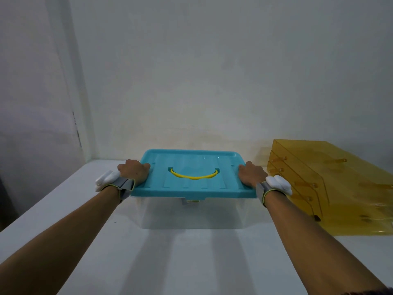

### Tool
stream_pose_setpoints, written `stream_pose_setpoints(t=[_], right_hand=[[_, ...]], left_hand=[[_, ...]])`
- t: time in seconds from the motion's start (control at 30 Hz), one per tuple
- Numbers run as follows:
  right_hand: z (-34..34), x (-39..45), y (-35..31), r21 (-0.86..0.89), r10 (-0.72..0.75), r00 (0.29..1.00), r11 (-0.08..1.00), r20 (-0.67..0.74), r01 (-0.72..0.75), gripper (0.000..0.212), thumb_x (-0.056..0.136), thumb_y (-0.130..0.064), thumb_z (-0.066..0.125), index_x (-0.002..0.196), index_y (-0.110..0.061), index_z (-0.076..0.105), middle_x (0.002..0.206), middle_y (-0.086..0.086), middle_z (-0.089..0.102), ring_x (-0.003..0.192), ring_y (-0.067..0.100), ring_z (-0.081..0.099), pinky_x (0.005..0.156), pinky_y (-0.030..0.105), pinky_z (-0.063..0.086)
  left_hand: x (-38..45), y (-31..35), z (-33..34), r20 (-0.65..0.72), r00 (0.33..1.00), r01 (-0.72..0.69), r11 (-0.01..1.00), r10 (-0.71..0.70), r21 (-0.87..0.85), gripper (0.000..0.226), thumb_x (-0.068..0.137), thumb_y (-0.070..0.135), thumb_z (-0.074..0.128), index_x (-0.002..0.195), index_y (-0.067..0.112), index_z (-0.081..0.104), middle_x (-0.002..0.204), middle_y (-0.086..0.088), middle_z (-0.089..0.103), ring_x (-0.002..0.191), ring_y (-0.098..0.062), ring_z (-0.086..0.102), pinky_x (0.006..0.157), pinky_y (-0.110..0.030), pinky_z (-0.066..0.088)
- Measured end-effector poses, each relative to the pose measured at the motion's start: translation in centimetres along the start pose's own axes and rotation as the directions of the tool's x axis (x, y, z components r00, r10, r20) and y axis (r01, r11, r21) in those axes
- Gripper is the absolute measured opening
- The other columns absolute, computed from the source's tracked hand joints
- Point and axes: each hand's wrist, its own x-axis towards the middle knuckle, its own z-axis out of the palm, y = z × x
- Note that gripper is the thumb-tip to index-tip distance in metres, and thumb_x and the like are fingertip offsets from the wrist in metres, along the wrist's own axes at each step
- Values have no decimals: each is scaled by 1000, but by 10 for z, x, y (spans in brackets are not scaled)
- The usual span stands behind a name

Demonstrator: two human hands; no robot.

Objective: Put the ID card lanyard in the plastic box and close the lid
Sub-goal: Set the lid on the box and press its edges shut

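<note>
A clear plastic box [191,216] stands on the white table, a little beyond the middle. Its turquoise lid [191,184] with a yellow handle [194,176] lies flat on top of the box. My left hand [134,171] grips the lid's left edge, fingers curled over the side. My right hand [251,173] grips the lid's right edge in the same way. Both wrists wear grey bands with white devices. I see no ID card lanyard; through the clear front wall the box's inside looks blurred.
A stack of amber transparent trays [319,184] sits at the right, close to my right hand. The white table [180,262] meets a pale wall behind the box, and its left edge runs diagonally at the left.
</note>
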Motion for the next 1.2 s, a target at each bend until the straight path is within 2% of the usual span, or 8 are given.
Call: stream_pose_setpoints(t=[0.13, 0.33, 0.5, 0.73, 0.83, 0.93, 1.07, 1.2], right_hand=[[1, 2, -3, 16, 28, 1000, 999, -9, -28, 49, 104, -39, 27, 137, -6, 43, 135, 21, 55, 118, 37, 57, 91, 38, 43], [1, 2, -2, 15, 95, 991, 995, -96, -94, 57, 101, -44, 34, 134, 1, 47, 132, 19, 59, 115, 35, 61, 85, 34, 44], [3, -2, 1, -27, 60, 978, 997, -200, -67, 60, 95, -52, 38, 121, -1, 58, 120, 16, 65, 101, 33, 66, 74, 34, 45], [-2, -14, -6, -25, 44, 945, 998, -325, -55, 49, 96, -42, 52, 126, -4, 46, 126, 18, 56, 113, 38, 58, 86, 41, 49], [-3, -16, -6, -62, -43, 947, 998, -317, 24, 40, 98, -33, 50, 128, -9, 44, 127, 18, 50, 111, 38, 57, 80, 40, 46], [-3, -17, -7, -41, -75, 957, 997, -282, 66, 33, 99, -26, 45, 129, -13, 40, 118, 19, 48, 97, 39, 60, 69, 37, 42], [-6, -22, -7, -49, -136, 958, 991, -254, 128, 30, 98, -16, 41, 127, -12, 38, 93, 13, 48, 80, 34, 50, 65, 37, 41], [-11, -30, -8, -75, -206, 951, 978, -230, 193, 30, 97, -12, 41, 126, -11, 37, 90, 12, 45, 77, 32, 46, 65, 36, 38]], left_hand=[[1, -1, -1, -174, 985, -9, 997, 22, 75, 46, 94, 38, 50, 111, -2, 64, 116, -20, 61, 111, -34, 54, 92, -42, 45], [-1, -5, -5, -266, 964, -10, 998, -7, -64, 52, 84, 40, 68, 116, 0, 57, 119, -21, 58, 110, -40, 58, 88, -46, 51], [-2, -3, -4, -243, 969, -66, 992, 37, -109, 35, 89, 35, 65, 113, 11, 54, 116, -19, 54, 99, -41, 60, 85, -44, 48], [3, -3, 0, -234, 959, -169, 986, 162, -9, 15, 92, 19, 52, 103, 13, 44, 97, -16, 58, 83, -37, 57, 72, -41, 48], [4, 0, 1, -236, 956, -170, 984, 176, 49, 13, 92, 16, 50, 103, 13, 43, 100, -16, 58, 88, -38, 60, 69, -39, 45], [4, 0, 1, -238, 949, -193, 977, 208, 86, 13, 92, 14, 50, 104, 12, 44, 101, -16, 56, 91, -39, 59, 68, -39, 42], [3, -1, 0, -238, 927, -262, 955, 290, 143, 14, 91, 11, 50, 103, 11, 44, 103, -18, 56, 93, -42, 58, 69, -39, 39], [-2, 2, 1, -235, 910, -294, 932, 341, 213, 21, 91, 9, 48, 112, 12, 47, 108, -17, 55, 97, -41, 58, 71, -39, 40]])
